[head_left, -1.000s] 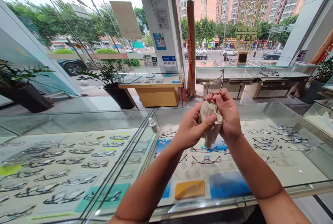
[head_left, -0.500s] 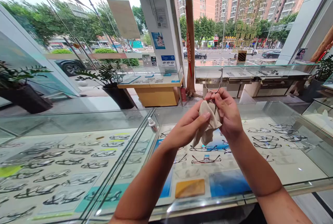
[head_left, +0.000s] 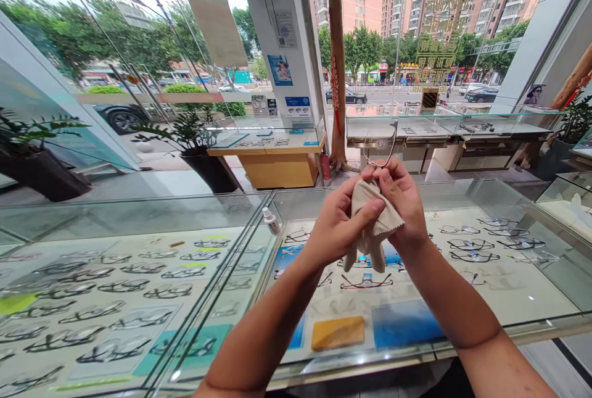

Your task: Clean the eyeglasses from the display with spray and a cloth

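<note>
My left hand (head_left: 340, 219) is closed on a beige cleaning cloth (head_left: 374, 213) with a zigzag edge, its thumb pressing the cloth from the front. Between both hands is a pair of eyeglasses (head_left: 393, 139); one lens and part of the dark frame stick up above my fingers. My right hand (head_left: 407, 203) is closed around the eyeglasses, fingers bent and thumb against the frame. The cloth covers the lower part of the eyeglasses, so that lens is hidden. Both hands are held above the glass display counter (head_left: 342, 358).
A small white spray bottle (head_left: 271, 221) stands on the counter, left of my hands. Rows of eyeglasses (head_left: 169, 292) lie inside the cases, with a yellow-brown block (head_left: 337, 332) near the front. Beyond are another showcase (head_left: 272, 151), a wooden post (head_left: 337, 77) and potted plants (head_left: 203, 157).
My left thumb has slid right across the cloth, and the cloth has bunched and its edge swung to the right. The eyeglasses remain in nearly the same place.
</note>
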Action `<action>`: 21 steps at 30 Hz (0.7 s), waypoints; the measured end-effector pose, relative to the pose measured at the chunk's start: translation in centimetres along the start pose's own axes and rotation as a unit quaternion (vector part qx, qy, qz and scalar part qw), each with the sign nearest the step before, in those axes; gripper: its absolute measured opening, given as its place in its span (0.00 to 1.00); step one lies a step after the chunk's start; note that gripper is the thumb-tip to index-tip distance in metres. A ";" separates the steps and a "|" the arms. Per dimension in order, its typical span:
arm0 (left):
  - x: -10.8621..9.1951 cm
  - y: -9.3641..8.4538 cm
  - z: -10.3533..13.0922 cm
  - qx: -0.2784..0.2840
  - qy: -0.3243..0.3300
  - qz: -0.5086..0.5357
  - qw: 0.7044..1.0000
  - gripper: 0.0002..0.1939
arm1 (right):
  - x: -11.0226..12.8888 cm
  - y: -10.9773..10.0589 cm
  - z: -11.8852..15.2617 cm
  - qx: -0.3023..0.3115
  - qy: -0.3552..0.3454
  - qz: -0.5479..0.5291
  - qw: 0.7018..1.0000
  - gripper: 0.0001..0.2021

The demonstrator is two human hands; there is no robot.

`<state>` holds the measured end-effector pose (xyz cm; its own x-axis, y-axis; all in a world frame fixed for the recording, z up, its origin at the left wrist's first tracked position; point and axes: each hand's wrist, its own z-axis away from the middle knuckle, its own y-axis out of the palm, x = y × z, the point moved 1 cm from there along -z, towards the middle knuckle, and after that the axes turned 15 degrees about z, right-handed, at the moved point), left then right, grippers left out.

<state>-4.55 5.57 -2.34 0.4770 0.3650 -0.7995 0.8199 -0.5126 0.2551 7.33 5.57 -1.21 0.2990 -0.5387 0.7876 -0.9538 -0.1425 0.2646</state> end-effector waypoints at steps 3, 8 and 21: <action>0.5 0.6 0.3 -0.069 0.071 -0.040 0.994 0.25 | -0.4 0.6 0.6 -0.005 -0.009 -0.011 1.000 0.16; 0.9 0.6 0.3 -0.138 0.141 -0.044 0.979 0.24 | -0.9 1.3 1.2 0.007 -0.024 -0.027 0.999 0.13; -0.1 0.1 -0.1 0.016 0.053 -0.032 0.998 0.19 | -0.2 0.3 0.3 -0.041 0.017 -0.060 0.997 0.08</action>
<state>-4.47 5.57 -2.19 0.4564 0.4762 -0.7516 0.8399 -0.5094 0.1872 6.96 5.39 -1.50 0.4132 -0.4928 0.7658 -0.9057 -0.1348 0.4020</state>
